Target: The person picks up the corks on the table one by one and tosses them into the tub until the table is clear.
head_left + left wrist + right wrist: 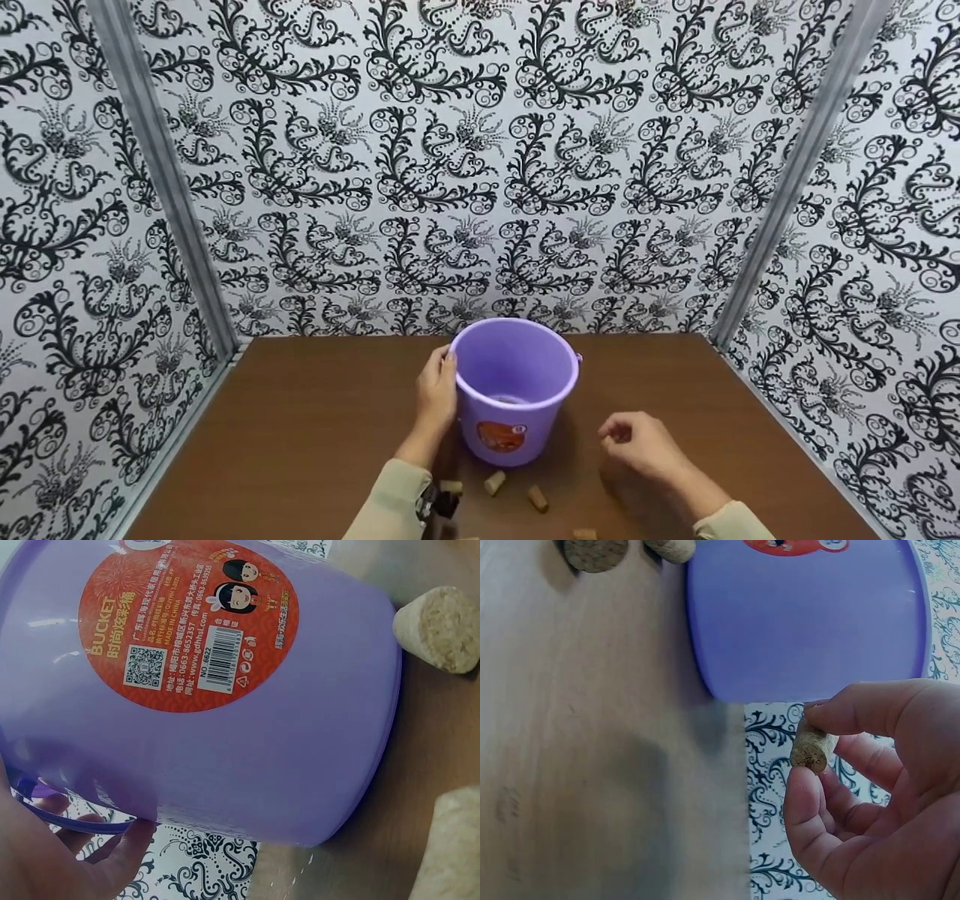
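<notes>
A purple plastic bucket with a round red label stands upright on the brown table. My left hand grips the bucket at its left side near the rim; in the left wrist view, fingers curl by the bucket's handle. Off to the bucket's right, my right hand is held above the table. Between its thumb and fingers it pinches a cork, clearest in the right wrist view. Loose corks lie in front of the bucket, among them one cork close to its base and another nearer me.
Another cork lies beside the left wrist, and one more shows at the bottom edge of the head view. Black-and-white patterned walls enclose the brown table at the back and both sides.
</notes>
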Demonstrator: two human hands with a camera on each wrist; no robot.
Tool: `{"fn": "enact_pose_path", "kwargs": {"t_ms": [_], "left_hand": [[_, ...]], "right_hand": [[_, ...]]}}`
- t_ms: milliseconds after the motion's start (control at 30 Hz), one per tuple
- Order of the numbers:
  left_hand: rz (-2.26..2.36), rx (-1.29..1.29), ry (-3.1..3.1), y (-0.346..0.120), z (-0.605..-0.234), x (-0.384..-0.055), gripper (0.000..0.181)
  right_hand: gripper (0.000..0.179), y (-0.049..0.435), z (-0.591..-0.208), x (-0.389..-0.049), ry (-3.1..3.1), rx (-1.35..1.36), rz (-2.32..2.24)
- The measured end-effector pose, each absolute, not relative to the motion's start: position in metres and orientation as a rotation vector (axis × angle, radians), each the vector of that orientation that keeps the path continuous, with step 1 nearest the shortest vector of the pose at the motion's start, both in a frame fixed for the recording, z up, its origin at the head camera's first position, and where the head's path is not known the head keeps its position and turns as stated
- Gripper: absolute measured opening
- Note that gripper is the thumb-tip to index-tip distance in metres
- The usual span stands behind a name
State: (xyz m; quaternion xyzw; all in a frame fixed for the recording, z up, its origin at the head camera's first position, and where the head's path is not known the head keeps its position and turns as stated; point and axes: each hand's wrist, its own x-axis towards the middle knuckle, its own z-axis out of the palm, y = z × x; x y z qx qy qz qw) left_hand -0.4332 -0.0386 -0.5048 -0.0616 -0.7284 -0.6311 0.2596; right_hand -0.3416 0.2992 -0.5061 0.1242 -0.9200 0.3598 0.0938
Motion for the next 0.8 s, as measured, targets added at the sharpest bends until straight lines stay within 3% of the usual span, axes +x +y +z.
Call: {"fn": "enact_pose_path", "kwargs": {"t_ms": [800], "left_hand": [[-1.745,-0.187,-1.947,-0.038,-0.506,-0.433,0.029]], "right_hand": [[0.012,0.294,-0.466,-0.345,-2.722,0.312,0.975]]}}
